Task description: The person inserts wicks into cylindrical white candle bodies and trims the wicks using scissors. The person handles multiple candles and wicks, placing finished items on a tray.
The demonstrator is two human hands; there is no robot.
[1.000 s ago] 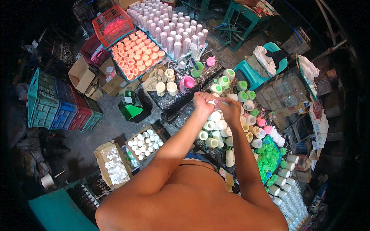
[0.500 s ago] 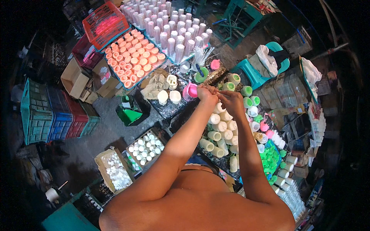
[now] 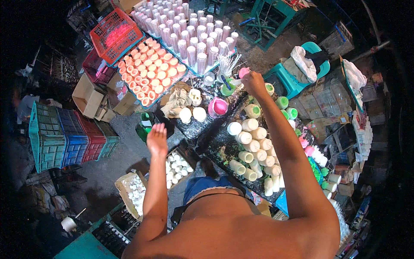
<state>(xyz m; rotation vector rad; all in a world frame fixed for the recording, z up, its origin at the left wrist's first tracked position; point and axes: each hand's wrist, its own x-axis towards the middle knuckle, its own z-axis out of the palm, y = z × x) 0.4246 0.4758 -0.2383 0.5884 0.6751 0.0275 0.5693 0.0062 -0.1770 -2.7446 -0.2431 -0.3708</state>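
Note:
My left hand is open, fingers stretched, above the floor near a black box with a green thing in it. Reaching far over the bench, my right hand is closed; a pale, flat piece juts from it toward a green cup holding a blue-handled tool. A pink lump shows at its fingertips; whether they touch it I cannot tell. Nearer stands a pink cup with pink contents. Several cream cylinders stand and lie on the black-covered bench.
Trays of peach cups and pinkish tubes stand at the back, beside a red crate. Stacked crates are at left, with cartons of white pieces lower down. A teal chair is at right.
My hands, together over the pink cup before, have parted. The left swung back and left, opening; the right moved away and slightly right, beside the green cup and pink lump.

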